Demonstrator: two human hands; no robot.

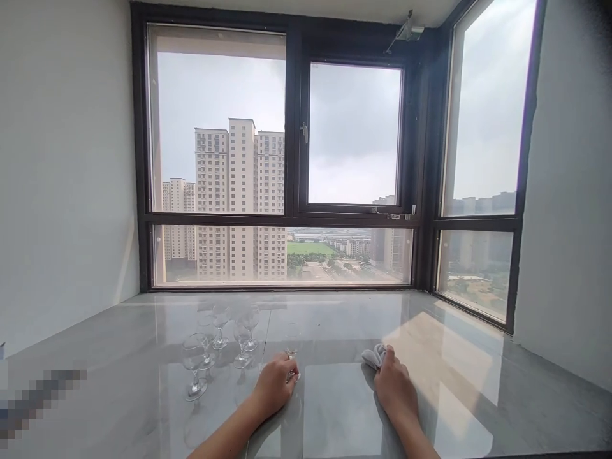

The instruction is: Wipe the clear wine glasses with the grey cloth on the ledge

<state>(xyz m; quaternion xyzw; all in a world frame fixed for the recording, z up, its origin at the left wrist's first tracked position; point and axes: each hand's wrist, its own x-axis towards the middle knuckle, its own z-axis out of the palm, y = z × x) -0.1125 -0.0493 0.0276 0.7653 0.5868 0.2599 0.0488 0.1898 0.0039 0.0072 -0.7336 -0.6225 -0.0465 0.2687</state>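
My left hand (276, 386) is closed around the lower part of a clear stemmed glass (292, 350). The glass's bowl is faint against the shiny surface, and my fingers cover much of its stem. To the right, my right hand (396, 390) grips a bunched grey cloth (372, 357), which sticks out past the fingertips. The cloth and the held glass are apart. Left of my left hand stand several more clear stemmed glasses, upright in a loose group; the nearest glass (195, 352) is at the front left, another glass (241, 338) closer to my hand.
Under my hands is a glossy grey marbled sill (339, 395) with bright window reflections. Dark-framed windows (354, 134) close off the back and right. A white wall (67, 172) bounds the left side. A pixelated patch (43, 401) hides part of the lower left.
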